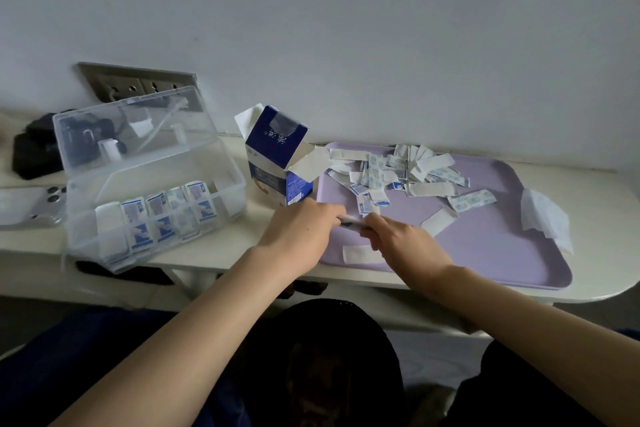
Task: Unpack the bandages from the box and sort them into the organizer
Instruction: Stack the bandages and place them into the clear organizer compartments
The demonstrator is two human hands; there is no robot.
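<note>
The blue and white bandage box [277, 156] stands open on the table between the clear plastic organizer [149, 180] and the lilac tray [485, 243]. Several wrapped bandages [408, 173] lie scattered across the tray's far half. More wrapped bandages [166, 215] stand in a row in the organizer's front compartment. My left hand [301, 229] and my right hand [401, 243] meet over the tray's near left corner, both pinching a small stack of bandages [349, 222] between them. A single white bandage [358, 253] lies under my right hand.
The organizer's clear lid [138, 125] stands open at the back. A folded paper leaflet [543, 218] rests on the tray's right rim. A phone [31, 204] and a dark bag [34, 149] sit at the far left. A wall socket [138, 83] is behind the organizer.
</note>
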